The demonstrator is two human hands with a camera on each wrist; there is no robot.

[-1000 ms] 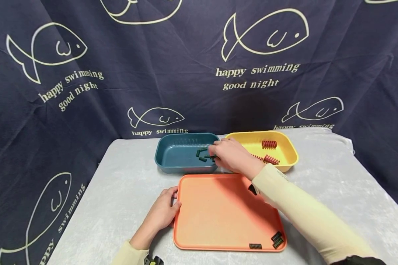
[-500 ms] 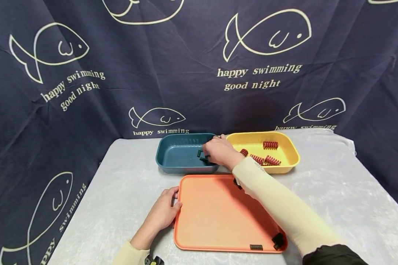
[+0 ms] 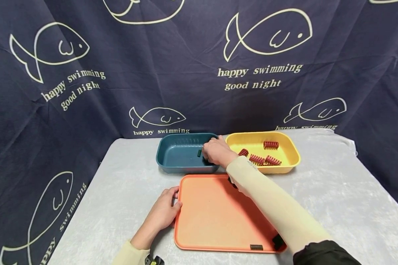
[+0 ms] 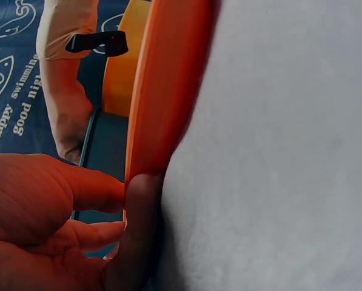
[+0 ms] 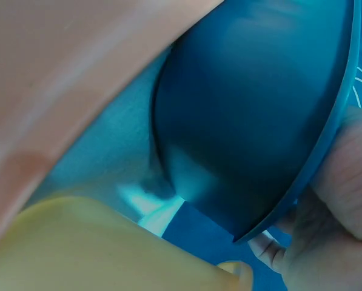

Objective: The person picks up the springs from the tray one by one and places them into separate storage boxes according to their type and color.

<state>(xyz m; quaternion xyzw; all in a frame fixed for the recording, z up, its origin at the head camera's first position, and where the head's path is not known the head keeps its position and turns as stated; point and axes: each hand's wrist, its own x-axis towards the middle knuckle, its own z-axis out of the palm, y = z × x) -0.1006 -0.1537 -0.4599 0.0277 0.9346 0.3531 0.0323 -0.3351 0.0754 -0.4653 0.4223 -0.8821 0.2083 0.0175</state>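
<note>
At the left edge of the orange tray (image 3: 215, 209), my left hand (image 3: 162, 211) grips the rim; thumb and fingers pinch it in the left wrist view. My right hand (image 3: 216, 151) reaches down over the right end of the blue bin (image 3: 170, 170). Its fingertips are hidden, so whether they hold a spring cannot be seen. One small dark green spring (image 3: 199, 153) shows beside these fingers. On the tray near its front edge lies a dark spring (image 3: 256, 247), and more dark springs (image 3: 278, 241) sit in the front right corner, partly behind the right sleeve.
A yellow bin (image 3: 290, 162) stands right of the blue one, holding several red springs (image 3: 271, 145). Both bins are behind the tray on a grey-white cloth (image 3: 119, 176). A dark fish-print curtain (image 3: 199, 88) hangs behind the table.
My right hand has moved a little left and deeper into the blue bin, covering most of the green springs there. The right sleeve now covers more of the tray's corner. My left hand stays put.
</note>
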